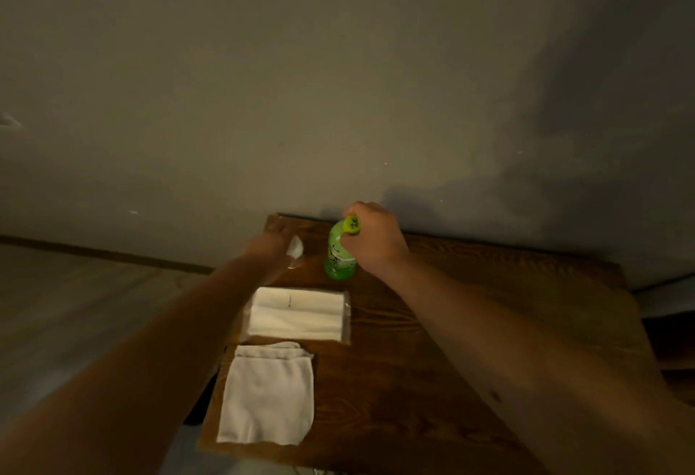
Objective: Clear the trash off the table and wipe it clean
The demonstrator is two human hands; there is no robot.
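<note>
Right hand fingers clamped on upright green plastic bottle; blurred left hand, finger state indiscernible, beside crumpled white tissue on brown wooden desk.

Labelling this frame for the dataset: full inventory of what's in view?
Green plastic drink bottle: 1, green with a yellow-green cap, upright at the table's far edge, held near its top by the right hand.
Crumpled white tissue: 1, white, left of the bottle, at the left hand's fingers.
Clear-wrapped pack of white tissues: 1, white, flat, mid-table on the left.
Folded white cloth: 1, off-white, near left corner of the table.
Dark brown wooden table: 1, against a grey wall.
Left hand: 1, blurred, at the tissue; grip unclear.
Right hand: 1, fingers curled round the bottle.
</note>
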